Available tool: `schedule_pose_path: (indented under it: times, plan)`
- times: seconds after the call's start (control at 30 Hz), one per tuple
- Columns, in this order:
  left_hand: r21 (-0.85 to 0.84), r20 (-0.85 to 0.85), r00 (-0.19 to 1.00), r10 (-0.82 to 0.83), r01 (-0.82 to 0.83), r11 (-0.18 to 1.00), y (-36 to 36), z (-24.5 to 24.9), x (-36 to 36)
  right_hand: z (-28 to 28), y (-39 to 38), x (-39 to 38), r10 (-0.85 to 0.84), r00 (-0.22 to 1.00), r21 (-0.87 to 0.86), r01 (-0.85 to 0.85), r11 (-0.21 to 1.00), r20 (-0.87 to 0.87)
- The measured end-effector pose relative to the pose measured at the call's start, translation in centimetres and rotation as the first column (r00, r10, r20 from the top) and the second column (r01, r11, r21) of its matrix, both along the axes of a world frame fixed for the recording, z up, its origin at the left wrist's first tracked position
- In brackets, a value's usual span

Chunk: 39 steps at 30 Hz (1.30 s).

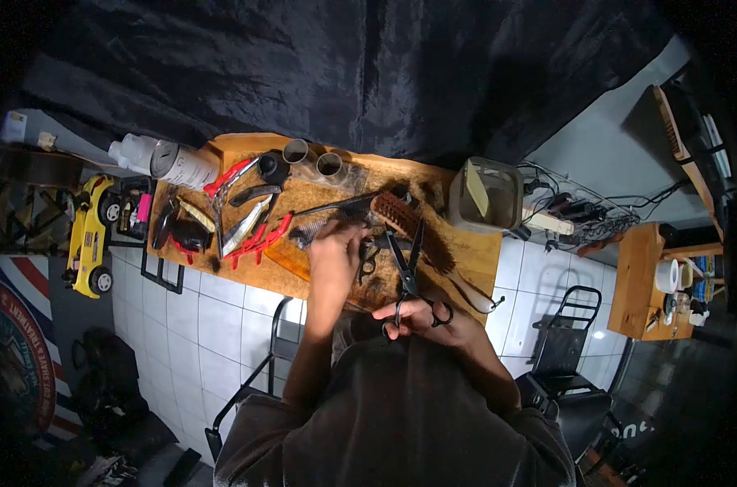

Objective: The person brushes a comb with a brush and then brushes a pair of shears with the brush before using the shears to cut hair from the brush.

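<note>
Desk: wooden desk crowded with barber tools, black cloth draped behind it, white tiles around.
Scissors: black scissors are in the right hand, over the middle of the desk, blades parted and pointing away from the body.
Right hand: the right hand has its fingers hooked through the loops.
Left hand: the left hand is bent down onto a grey comb; its fingers are curled over it, but I cannot tell whether they pinch it or only rest on it.
Risk: the open blades sit just beside the left hand, so a sideways move of either hand could nick a finger. Loose hair on the wood may let the comb slide.
Around: wooden brush touching the scissor tips, red clips left of the comb, spray can at the far left edge, clear box at the right end, cables beyond it, yellow toy car off the desk.
In the way: the brush and clips hem the comb in on both sides, so lifting it could drag them along.
</note>
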<state>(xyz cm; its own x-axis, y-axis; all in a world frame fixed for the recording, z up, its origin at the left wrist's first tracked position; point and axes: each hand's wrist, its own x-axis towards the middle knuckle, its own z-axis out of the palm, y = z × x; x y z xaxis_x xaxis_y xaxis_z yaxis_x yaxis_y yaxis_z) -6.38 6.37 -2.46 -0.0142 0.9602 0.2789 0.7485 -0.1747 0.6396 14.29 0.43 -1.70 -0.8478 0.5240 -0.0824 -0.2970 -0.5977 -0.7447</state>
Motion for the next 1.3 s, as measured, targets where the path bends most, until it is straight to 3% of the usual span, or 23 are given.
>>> schedule_pose_path:
  times: [0.17,0.2,0.37,0.57,0.6,0.8,0.97,1.03,1.07,1.1,1.13,1.17,1.23,1.27,1.3]
  plan:
    - [0.067,0.056,0.990,0.127,-0.130,0.989,-0.7,2.9,-0.4,-0.1,-0.1,0.5,-0.034,0.999,-0.009,0.034,0.999,-0.008]
    - [0.001,0.069,0.986,0.150,-0.150,0.989,-1.1,3.6,-0.6,-0.2,-0.1,0.6,-0.042,0.999,-0.014,0.042,0.999,0.003]
    - [0.007,0.070,0.997,0.022,-0.023,1.000,-2.6,3.4,-0.6,-0.6,-0.5,0.7,-0.082,0.996,-0.041,0.083,0.996,0.036]
    - [0.009,-0.107,0.994,-0.033,0.034,0.999,-4.0,3.2,1.3,0.2,-0.6,0.7,-0.128,0.991,-0.002,0.129,0.992,0.048]
    - [-0.064,-0.097,0.995,-0.040,0.034,0.997,-4.2,3.0,1.6,0.0,-0.5,0.8,-0.122,0.992,0.015,0.121,0.993,0.044]
    - [0.004,0.007,0.999,-0.032,0.032,0.999,-4.0,0.3,1.6,0.6,0.1,1.7,-0.140,0.985,0.130,0.127,0.983,0.097]
    - [-0.023,0.116,0.988,0.102,-0.100,0.995,-3.6,2.9,0.4,2.1,-0.6,1.2,-0.259,0.964,0.144,0.248,0.958,0.067]
    - [0.053,0.145,0.984,0.100,-0.109,0.993,-3.2,3.1,-0.9,2.5,-1.1,0.9,-0.284,0.950,0.153,0.263,0.953,0.133]
    - [-0.106,0.443,0.884,0.147,-0.111,0.988,-3.2,3.3,-1.0,2.7,-1.2,0.8,-0.294,0.941,0.158,0.269,0.950,0.165]
    - [-0.251,0.687,0.692,0.221,-0.060,0.966,-3.2,3.6,-1.1,3.3,-1.1,0.8,-0.279,0.926,0.245,0.217,0.945,0.253]
    - [-0.256,0.814,0.537,0.222,-0.012,0.967,-2.9,4.2,-1.2,4.0,-0.9,0.9,-0.271,0.901,0.327,0.157,0.932,0.339]
    - [-0.219,0.874,0.448,0.187,0.019,0.976,-2.9,4.5,-1.5,4.4,-0.7,0.9,-0.270,0.865,0.401,0.089,0.912,0.422]
    - [-0.132,0.961,0.254,0.110,0.071,0.989,-2.9,5.0,-1.8,3.5,-1.0,0.4,-0.270,0.862,0.386,0.096,0.918,0.429]
    - [-0.168,0.941,0.305,0.149,0.037,0.985,-2.8,5.4,-1.7,3.1,-1.0,0.2,-0.272,0.861,0.377,0.103,0.920,0.429]
    - [-0.184,0.947,0.277,0.159,0.066,0.981,-2.9,5.4,-1.9,2.8,-1.0,0.0,-0.275,0.860,0.368,0.112,0.923,0.430]
